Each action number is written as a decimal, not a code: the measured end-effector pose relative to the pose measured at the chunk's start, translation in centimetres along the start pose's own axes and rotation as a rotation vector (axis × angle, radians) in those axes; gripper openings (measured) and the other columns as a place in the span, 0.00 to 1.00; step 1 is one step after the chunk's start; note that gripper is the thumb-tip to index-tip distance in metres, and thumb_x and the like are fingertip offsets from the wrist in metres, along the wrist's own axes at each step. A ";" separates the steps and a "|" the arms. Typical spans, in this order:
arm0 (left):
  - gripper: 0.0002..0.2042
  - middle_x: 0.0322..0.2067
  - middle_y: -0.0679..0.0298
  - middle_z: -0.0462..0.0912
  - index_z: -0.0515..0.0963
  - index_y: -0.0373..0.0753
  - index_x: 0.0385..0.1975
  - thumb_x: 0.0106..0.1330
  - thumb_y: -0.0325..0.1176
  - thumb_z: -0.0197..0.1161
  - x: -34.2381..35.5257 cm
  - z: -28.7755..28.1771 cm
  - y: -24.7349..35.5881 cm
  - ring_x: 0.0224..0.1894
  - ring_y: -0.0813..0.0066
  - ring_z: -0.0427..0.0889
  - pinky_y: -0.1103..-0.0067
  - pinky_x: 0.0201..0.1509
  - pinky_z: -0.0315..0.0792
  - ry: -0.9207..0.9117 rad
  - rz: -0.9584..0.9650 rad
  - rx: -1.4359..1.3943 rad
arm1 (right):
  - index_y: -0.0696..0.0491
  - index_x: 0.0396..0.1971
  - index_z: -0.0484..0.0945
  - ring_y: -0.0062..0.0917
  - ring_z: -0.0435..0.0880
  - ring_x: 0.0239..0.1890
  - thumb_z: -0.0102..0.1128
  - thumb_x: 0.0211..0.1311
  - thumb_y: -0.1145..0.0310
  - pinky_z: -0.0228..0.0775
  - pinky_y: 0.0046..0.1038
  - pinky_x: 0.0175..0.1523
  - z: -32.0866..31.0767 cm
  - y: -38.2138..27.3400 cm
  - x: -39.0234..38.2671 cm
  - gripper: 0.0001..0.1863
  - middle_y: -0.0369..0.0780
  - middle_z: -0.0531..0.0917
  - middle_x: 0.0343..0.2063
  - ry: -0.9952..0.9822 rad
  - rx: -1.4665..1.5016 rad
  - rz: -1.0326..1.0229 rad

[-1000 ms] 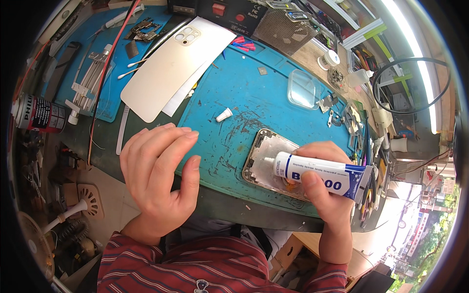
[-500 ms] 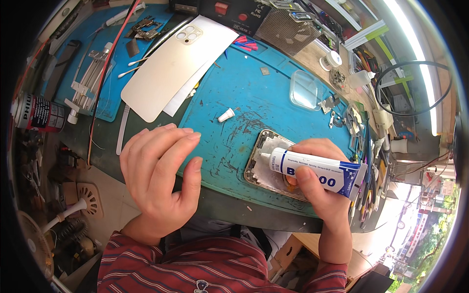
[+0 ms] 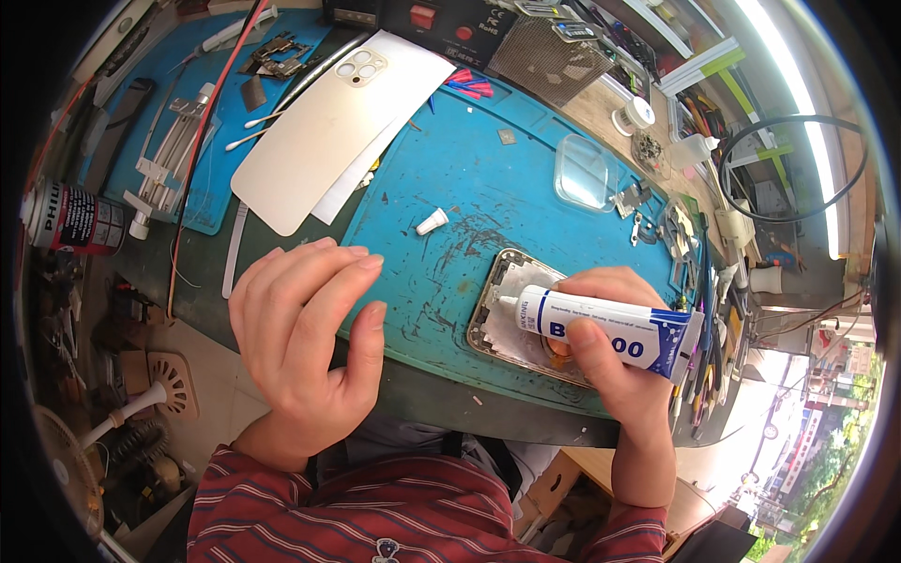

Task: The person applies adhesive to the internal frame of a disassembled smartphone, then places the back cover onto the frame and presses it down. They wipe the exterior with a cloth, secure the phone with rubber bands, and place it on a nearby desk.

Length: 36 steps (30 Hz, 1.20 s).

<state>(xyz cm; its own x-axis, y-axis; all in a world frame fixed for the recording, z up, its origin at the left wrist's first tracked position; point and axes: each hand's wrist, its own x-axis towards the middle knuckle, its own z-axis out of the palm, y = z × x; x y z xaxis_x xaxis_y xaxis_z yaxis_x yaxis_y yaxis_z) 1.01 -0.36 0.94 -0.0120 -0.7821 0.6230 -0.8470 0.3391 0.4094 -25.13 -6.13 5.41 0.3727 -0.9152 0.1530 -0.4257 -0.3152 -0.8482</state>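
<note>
My right hand [image 3: 610, 357] is wrapped round a white and blue glue tube [image 3: 591, 324], its nozzle pointing left. Beneath the tube lies a phone frame [image 3: 502, 272] with its inside facing up, partly hidden by the tube and hand. I cannot tell whether the nozzle touches it. My left hand [image 3: 310, 328] hovers at the mat's near left edge, fingers loosely curved and thumb apart, holding nothing. A small white cap [image 3: 433, 221] lies on its side on the blue mat [image 3: 413, 310], between the hands and farther off. A gold phone back panel [image 3: 305, 150] rests on white paper beyond my left hand.
A clear plastic box [image 3: 587, 172] sits at the mat's far right, near small metal parts. Several tools crowd the right edge. Two cotton swabs [image 3: 249, 144], a metal clamp fixture [image 3: 178, 155] and a spray can [image 3: 75, 216] are on the left. A dark equipment box [image 3: 441, 33] stands behind.
Almost nothing differs. The view has shifted very slightly; my right hand still holds the tube over the phone frame, and my left hand stays in place.
</note>
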 end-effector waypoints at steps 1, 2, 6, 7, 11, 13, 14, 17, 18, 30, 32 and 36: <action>0.13 0.47 0.57 0.84 0.80 0.35 0.47 0.62 0.24 0.63 0.0 0.0 0.0 0.52 0.57 0.81 0.63 0.63 0.68 -0.001 -0.001 0.003 | 0.59 0.42 0.85 0.31 0.85 0.41 0.73 0.58 0.70 0.76 0.30 0.47 0.0 0.0 0.0 0.13 0.44 0.87 0.38 0.006 -0.004 0.002; 0.13 0.47 0.57 0.84 0.80 0.35 0.47 0.62 0.24 0.63 0.0 0.0 0.0 0.52 0.57 0.81 0.63 0.63 0.69 0.000 -0.001 0.005 | 0.59 0.42 0.85 0.31 0.85 0.41 0.73 0.59 0.70 0.76 0.30 0.47 0.0 -0.1 0.0 0.13 0.44 0.87 0.38 0.011 -0.007 0.003; 0.13 0.47 0.57 0.84 0.81 0.35 0.47 0.62 0.24 0.62 0.0 0.0 0.0 0.52 0.56 0.81 0.63 0.62 0.69 0.003 0.003 0.005 | 0.59 0.42 0.85 0.31 0.84 0.41 0.72 0.59 0.69 0.76 0.30 0.48 0.1 -0.3 -0.1 0.14 0.44 0.87 0.38 0.048 0.043 0.088; 0.13 0.46 0.57 0.84 0.81 0.35 0.47 0.62 0.24 0.62 0.0 0.0 0.0 0.52 0.56 0.81 0.63 0.62 0.69 0.004 0.003 0.004 | 0.59 0.42 0.85 0.31 0.84 0.41 0.72 0.60 0.69 0.75 0.31 0.48 0.1 -0.3 0.0 0.14 0.44 0.87 0.38 0.048 0.034 0.087; 0.12 0.46 0.57 0.84 0.81 0.34 0.47 0.63 0.24 0.62 0.1 0.0 0.0 0.52 0.56 0.81 0.63 0.62 0.69 0.005 0.004 0.003 | 0.59 0.43 0.85 0.31 0.84 0.41 0.72 0.60 0.67 0.75 0.31 0.48 -0.2 0.0 0.1 0.14 0.44 0.87 0.37 0.045 -0.002 0.033; 0.12 0.46 0.57 0.84 0.81 0.34 0.47 0.63 0.24 0.62 0.0 0.1 0.0 0.52 0.56 0.81 0.64 0.61 0.69 0.005 0.003 0.001 | 0.59 0.43 0.85 0.31 0.84 0.41 0.71 0.61 0.67 0.75 0.31 0.48 -0.2 0.0 0.1 0.14 0.44 0.87 0.37 0.039 -0.009 0.046; 0.12 0.46 0.57 0.84 0.81 0.34 0.47 0.63 0.24 0.62 0.0 0.1 -0.1 0.52 0.56 0.81 0.64 0.61 0.69 0.006 0.004 0.003 | 0.59 0.43 0.85 0.31 0.84 0.41 0.71 0.61 0.67 0.75 0.31 0.48 -0.2 0.0 0.1 0.14 0.44 0.86 0.37 0.036 -0.012 0.052; 0.12 0.46 0.57 0.84 0.81 0.34 0.47 0.63 0.25 0.62 0.0 0.1 0.0 0.52 0.56 0.81 0.64 0.61 0.69 0.007 0.004 0.003 | 0.60 0.43 0.85 0.31 0.84 0.41 0.70 0.62 0.66 0.74 0.31 0.48 -0.2 0.0 0.2 0.14 0.44 0.86 0.37 0.037 -0.023 0.041; 0.12 0.46 0.57 0.84 0.81 0.34 0.47 0.64 0.25 0.62 0.0 0.1 0.0 0.52 0.56 0.81 0.64 0.61 0.69 0.008 0.004 0.003 | 0.60 0.43 0.85 0.31 0.83 0.41 0.70 0.62 0.66 0.74 0.31 0.48 -0.2 -0.1 0.2 0.14 0.44 0.86 0.37 0.042 -0.021 0.048; 0.12 0.47 0.57 0.84 0.81 0.34 0.47 0.64 0.24 0.62 0.0 0.1 0.0 0.52 0.56 0.81 0.64 0.62 0.69 0.000 0.007 0.016 | 0.60 0.43 0.85 0.28 0.84 0.40 0.71 0.62 0.68 0.74 0.29 0.47 -0.3 0.1 0.3 0.14 0.44 0.86 0.38 0.095 -0.024 0.068; 0.12 0.47 0.57 0.84 0.81 0.34 0.47 0.64 0.24 0.62 0.0 0.0 0.1 0.52 0.56 0.81 0.65 0.62 0.69 -0.006 0.006 0.024 | 0.60 0.43 0.85 0.27 0.83 0.39 0.71 0.62 0.69 0.74 0.27 0.45 -0.3 0.4 0.2 0.13 0.43 0.86 0.39 0.104 -0.003 0.080; 0.13 0.48 0.57 0.84 0.81 0.33 0.48 0.63 0.23 0.62 -0.1 0.0 0.1 0.53 0.57 0.80 0.66 0.62 0.69 -0.008 0.007 0.028 | 0.60 0.43 0.85 0.20 0.83 0.37 0.70 0.64 0.69 0.74 0.22 0.41 -0.3 0.7 0.1 0.12 0.41 0.85 0.39 0.128 0.037 0.054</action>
<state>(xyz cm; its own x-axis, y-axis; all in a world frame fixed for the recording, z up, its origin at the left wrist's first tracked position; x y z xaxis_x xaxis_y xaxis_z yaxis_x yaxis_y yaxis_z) 0.93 -0.27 0.93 -0.0220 -0.7842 0.6201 -0.8612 0.3299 0.3867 -25.67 -6.54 4.98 0.2407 -0.9559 0.1681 -0.4110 -0.2573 -0.8746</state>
